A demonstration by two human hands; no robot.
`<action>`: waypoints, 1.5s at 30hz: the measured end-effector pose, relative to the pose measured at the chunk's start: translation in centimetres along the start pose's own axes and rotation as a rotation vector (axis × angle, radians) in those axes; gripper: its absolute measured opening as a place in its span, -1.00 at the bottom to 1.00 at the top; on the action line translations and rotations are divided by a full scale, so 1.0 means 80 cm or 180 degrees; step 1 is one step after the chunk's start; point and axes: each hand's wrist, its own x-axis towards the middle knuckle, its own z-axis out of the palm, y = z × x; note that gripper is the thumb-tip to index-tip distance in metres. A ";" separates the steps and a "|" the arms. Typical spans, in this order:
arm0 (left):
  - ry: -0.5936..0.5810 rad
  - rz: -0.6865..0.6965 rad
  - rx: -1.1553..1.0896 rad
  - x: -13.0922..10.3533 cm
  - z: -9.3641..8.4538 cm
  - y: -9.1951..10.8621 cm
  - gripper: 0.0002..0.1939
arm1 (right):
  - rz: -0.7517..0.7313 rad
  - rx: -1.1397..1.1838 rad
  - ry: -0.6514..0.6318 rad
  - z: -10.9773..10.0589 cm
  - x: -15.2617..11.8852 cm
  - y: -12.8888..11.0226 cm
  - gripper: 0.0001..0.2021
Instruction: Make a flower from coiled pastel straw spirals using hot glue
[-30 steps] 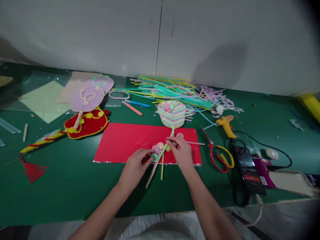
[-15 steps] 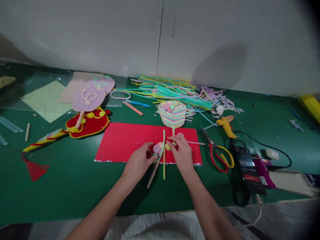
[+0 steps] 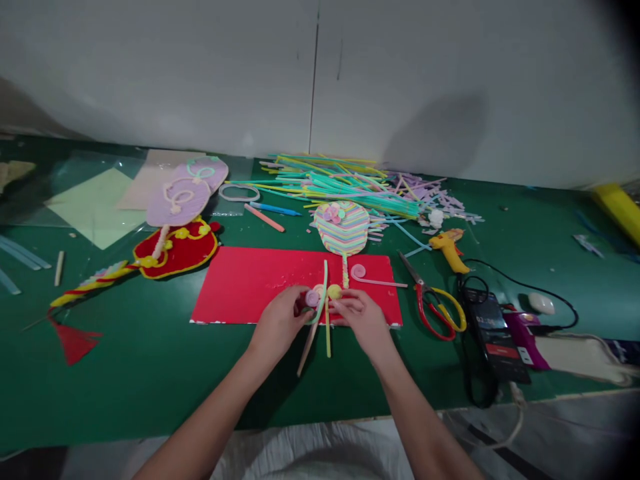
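My left hand (image 3: pixel 283 313) is closed on a small bunch of coiled chenille stems, its thumb and fingers at the left side. In the bunch are a purple coil (image 3: pixel 313 298), a cream coil partly hidden behind, and a green stem (image 3: pixel 324 277) curving upward. A yellow coil (image 3: pixel 335 291) sits at the right of the bunch, its straight yellow tail (image 3: pixel 329 340) hanging down beside a brownish tail (image 3: pixel 307 353). The fingertips of my right hand (image 3: pixel 361 319) are bent against the yellow coil's lower right edge. Beneath lies a red board (image 3: pixel 240 273).
A pink coil (image 3: pixel 359 271) and a striped fan (image 3: pixel 343 230) lie by the board. Scissors (image 3: pixel 435 310), a glue gun (image 3: pixel 450 250) and a phone (image 3: pixel 493 333) are rightward. Loose stems (image 3: pixel 345 187) are piled behind; a red fan (image 3: pixel 175 250) and purple fan (image 3: pixel 177 200) lie left.
My right hand has moved slightly down, and its fingers have shifted from over the yellow coil to its lower right edge. The pink coil now shows fully. My left hand keeps its hold.
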 end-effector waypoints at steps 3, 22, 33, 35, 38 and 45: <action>-0.0036 0.0020 -0.0098 -0.001 0.001 -0.003 -0.73 | 0.0120 0.0148 0.0024 0.004 0.002 -0.006 -0.57; -0.0080 0.0079 -0.0449 -0.010 -0.011 0.000 -0.75 | 0.0251 -0.0369 -0.0301 0.002 0.011 -0.017 -0.70; 0.0025 0.0642 0.0285 -0.018 -0.012 -0.003 -0.67 | -0.0745 -0.1968 -0.0431 -0.007 0.048 -0.044 -0.72; 0.0036 0.0734 0.0266 -0.019 -0.010 -0.008 -0.70 | -0.0590 -0.1879 -0.0537 -0.001 0.049 -0.043 -0.66; 0.0095 0.0754 0.0295 -0.020 -0.009 -0.013 -0.71 | -0.0561 -0.1903 -0.0587 0.007 0.049 -0.042 -0.59; 0.0068 0.0814 0.0412 -0.016 -0.012 -0.014 -0.75 | -0.0517 -0.2272 -0.1117 0.007 0.048 -0.056 -0.76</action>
